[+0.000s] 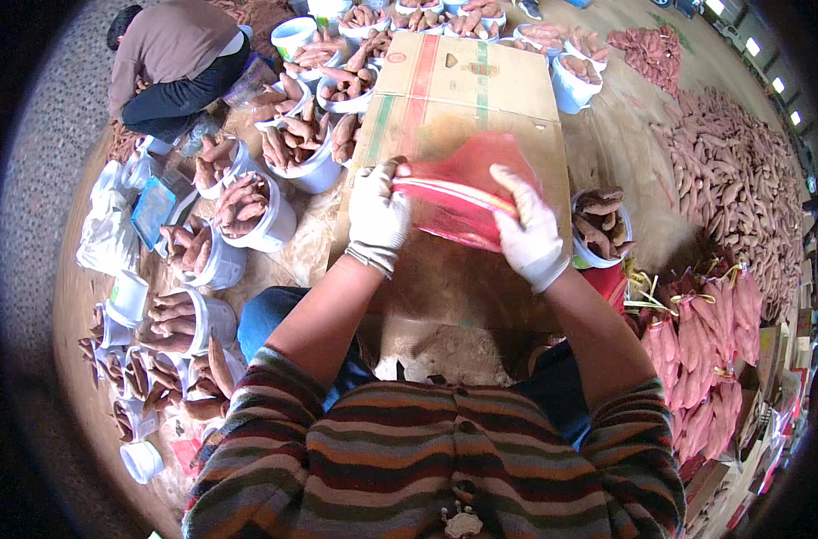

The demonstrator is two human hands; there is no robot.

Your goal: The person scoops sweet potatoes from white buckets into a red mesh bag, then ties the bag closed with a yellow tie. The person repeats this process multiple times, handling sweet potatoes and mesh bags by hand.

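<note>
Both my hands wear white gloves and hold a red mesh bag (467,171) stretched between them, over a cardboard sheet (517,99). A pale band runs along the bag's near side. My left hand (379,211) is closed on one end of that band. On the other end, my right hand (527,229) grips the mesh, its thumb and fingers around the edge. The bag looks flat, with nothing visible inside, and its far part is blurred. Close to my right hand stands a white bucket of sweet potatoes (601,225).
White buckets of sweet potatoes (256,220) crowd the left and far sides. Filled red mesh bags (701,341) lie at right, before a large sweet potato heap (732,180). A person (180,67) crouches at far left near a blue-screened device (153,211).
</note>
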